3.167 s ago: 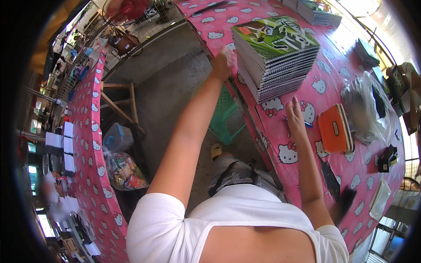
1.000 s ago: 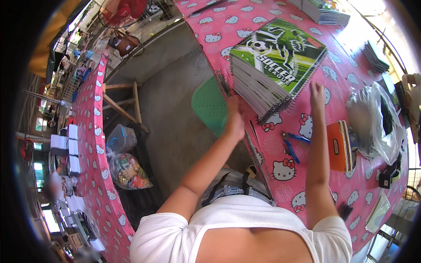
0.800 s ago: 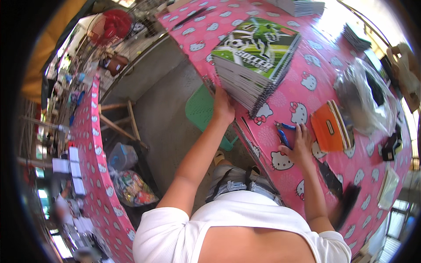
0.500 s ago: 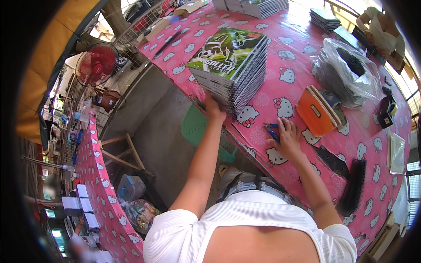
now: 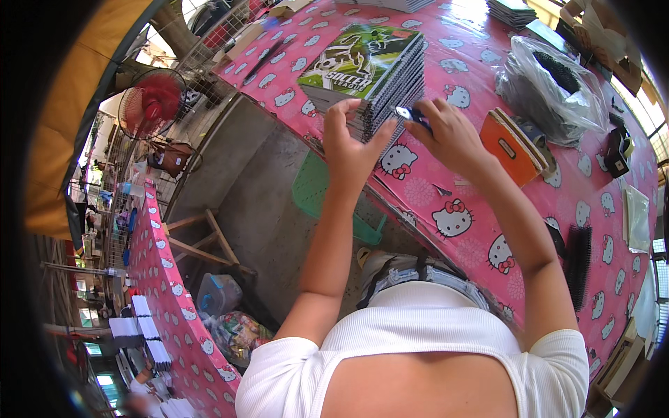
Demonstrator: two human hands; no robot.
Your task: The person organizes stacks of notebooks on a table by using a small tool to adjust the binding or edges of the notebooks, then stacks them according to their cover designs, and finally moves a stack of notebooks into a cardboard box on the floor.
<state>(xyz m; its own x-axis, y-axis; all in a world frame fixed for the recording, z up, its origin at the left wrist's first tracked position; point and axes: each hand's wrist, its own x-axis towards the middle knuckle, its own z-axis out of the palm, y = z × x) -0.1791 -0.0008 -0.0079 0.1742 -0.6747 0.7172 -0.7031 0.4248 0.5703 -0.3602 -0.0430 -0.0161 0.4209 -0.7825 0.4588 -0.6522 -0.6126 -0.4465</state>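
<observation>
A tall stack of spiral notebooks [image 5: 366,66], with a green soccer picture on the top cover, stands on the pink table. My left hand [image 5: 352,143] clasps its near corner, fingers along the page edges and thumb by the wire coils. In my right hand [image 5: 453,136] is a small pair of blue-handled pliers [image 5: 420,117], its tip close to the coils and to my left thumb. My right fingers are closed around the handles and partly hide them.
An orange-covered notebook [image 5: 510,150] lies right of my right hand, near a clear plastic bag [image 5: 540,104] holding a black brush. Black coils [image 5: 578,268] and a tape dispenser [image 5: 616,159] are farther right. A green plastic stool [image 5: 324,184] stands below the table edge. Another person [image 5: 606,42] is at far right.
My right hand has lifted the pliers off the table and brought them up and left to the stack. My left hand has moved up from the stack's base to its near corner.
</observation>
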